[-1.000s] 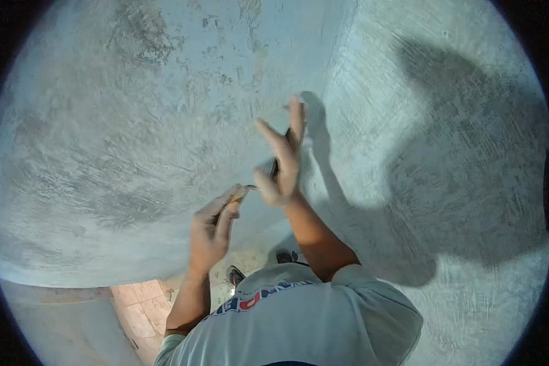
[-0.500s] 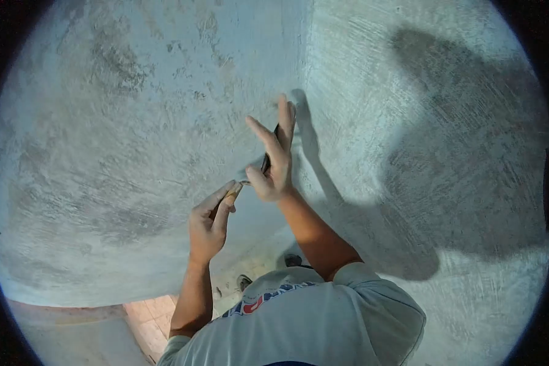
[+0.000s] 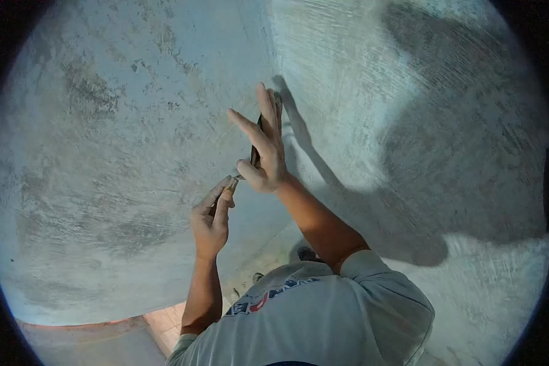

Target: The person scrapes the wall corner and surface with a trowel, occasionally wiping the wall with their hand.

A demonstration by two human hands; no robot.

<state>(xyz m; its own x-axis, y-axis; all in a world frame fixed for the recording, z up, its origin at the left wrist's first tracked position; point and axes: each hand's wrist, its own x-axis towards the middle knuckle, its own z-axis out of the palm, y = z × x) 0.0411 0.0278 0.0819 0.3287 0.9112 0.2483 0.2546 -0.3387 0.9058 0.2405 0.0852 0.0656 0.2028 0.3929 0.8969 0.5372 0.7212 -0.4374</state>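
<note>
My left hand (image 3: 211,221) is closed around the yellowish handle (image 3: 230,186) of a trowel-like tool, whose thin metal neck leads toward my other hand. Along the corner between two walls, my right hand (image 3: 263,146) lies stretched out with its fingers apart, the thumb toward the left. Beneath its palm and fingers shows the dark edge of the tool's long blade (image 3: 255,154); most of the blade is hidden. The fingertips point up along the left wall (image 3: 134,152), which is blue-grey with rough darker patches.
On the right stands a lighter wall (image 3: 341,67) with brushed streaks, crossed by large shadows of my head and arm. Low down, reddish floor tiles (image 3: 165,320) appear beside a pale ledge (image 3: 91,341). A dark shoe (image 3: 308,253) shows beyond my shirt.
The walls and corner have shifted left in view. My right hand and the blade sit slightly farther left and higher; the left hand keeps its grip on the handle.
</note>
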